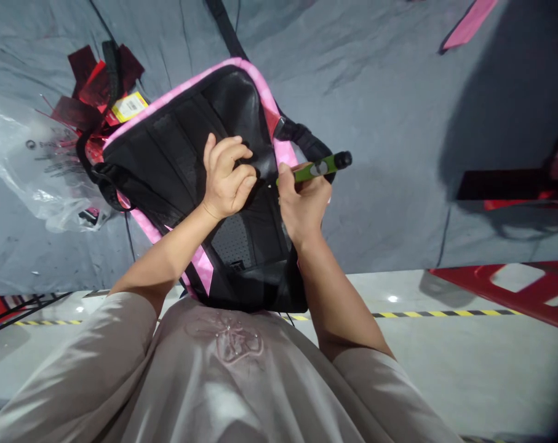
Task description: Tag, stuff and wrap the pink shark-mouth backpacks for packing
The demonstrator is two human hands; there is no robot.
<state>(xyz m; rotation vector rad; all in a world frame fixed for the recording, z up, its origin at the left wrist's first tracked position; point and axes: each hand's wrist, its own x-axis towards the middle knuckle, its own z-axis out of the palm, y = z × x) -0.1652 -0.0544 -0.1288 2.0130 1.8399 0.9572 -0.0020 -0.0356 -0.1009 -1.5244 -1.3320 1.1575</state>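
A black backpack with pink trim (177, 147) lies back-side up on a grey cloth-covered table, its bottom edge hanging toward my body. My left hand (227, 175) is closed, pinching a fold of the black back panel near its middle. My right hand (301, 203) is closed around a green tool with a black tip (322, 166), held like a pen with its near end against the backpack beside my left fingers. A black shoulder strap (306, 138) shows just behind the tool.
Dark red pieces and a yellow tag (128, 106) lie by the backpack's top left. A clear plastic bag (34, 166) lies at the far left. A pink strip (467, 24) is at the back right. Red frame parts (514, 289) stand on the right, above a floor with yellow-black tape.
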